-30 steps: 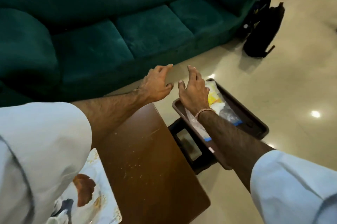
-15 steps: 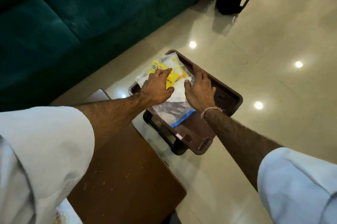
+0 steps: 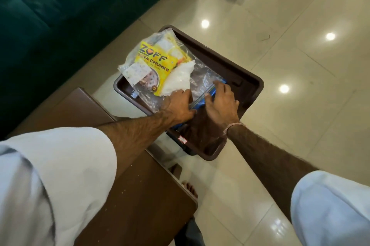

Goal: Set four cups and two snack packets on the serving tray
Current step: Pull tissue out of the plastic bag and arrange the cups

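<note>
Both hands, left [image 3: 178, 106] and right [image 3: 221, 101], are pressing open-palmed on the clear blue-edged plastic packet [image 3: 202, 83] in the dark brown rectangular plastic serving tray [image 3: 248, 85]. The yellow printed snack packet [image 3: 155, 63] is overhanging the tray's far-left edge and is risking sliding onto the floor if jostled.

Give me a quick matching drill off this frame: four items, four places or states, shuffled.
Items:
1. yellow packet
2. tray
3. right hand
4. table

Places/states:
A. brown wood, under the left forearm
B. on the blue edge of a clear bag
C. dark brown, on a low black stand above the floor
D. far end of the tray, partly over its rim

Pairs: 1-D, 2-C, 3-B, 4-A
</note>
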